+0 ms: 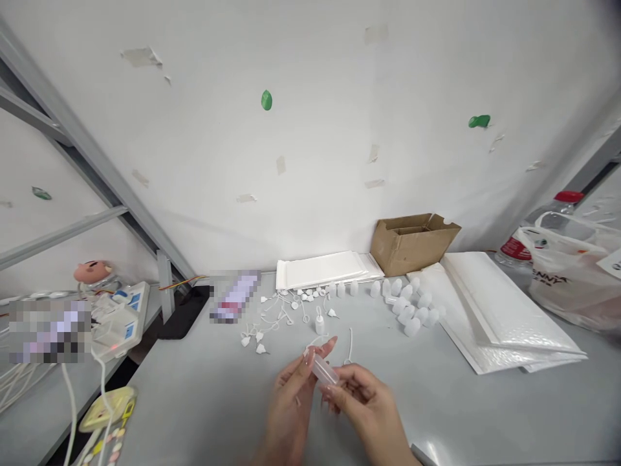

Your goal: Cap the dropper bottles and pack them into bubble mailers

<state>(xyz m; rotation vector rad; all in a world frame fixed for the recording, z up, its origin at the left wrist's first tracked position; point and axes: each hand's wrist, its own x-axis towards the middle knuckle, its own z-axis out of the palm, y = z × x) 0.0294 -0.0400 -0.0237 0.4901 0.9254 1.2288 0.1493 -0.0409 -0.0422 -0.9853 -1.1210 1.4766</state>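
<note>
Between my two hands, above the near part of the grey table, is a small translucent plastic bottle (pixel 325 370), tilted. My left hand (pixel 297 383) pinches its upper left end, where a thin white cord shows by the fingertips. The thumb and fingers of my right hand (pixel 363 396) close around its lower right end. Just beyond my hands, a small bottle with a white cap (pixel 319 321) stands upright. A white corded piece (pixel 350 343) lies behind my right hand. Farther left are several loose white caps with cords (pixel 261 349).
Several translucent bottles (pixel 405 314) stand in a group right of centre. Behind them are a cardboard box (pixel 412 246), white padded envelopes (pixel 495 304) and a flat white stack (pixel 323 268). A plastic bag (pixel 563 285) sits far right. Cables and a power strip (pixel 130 317) lie left.
</note>
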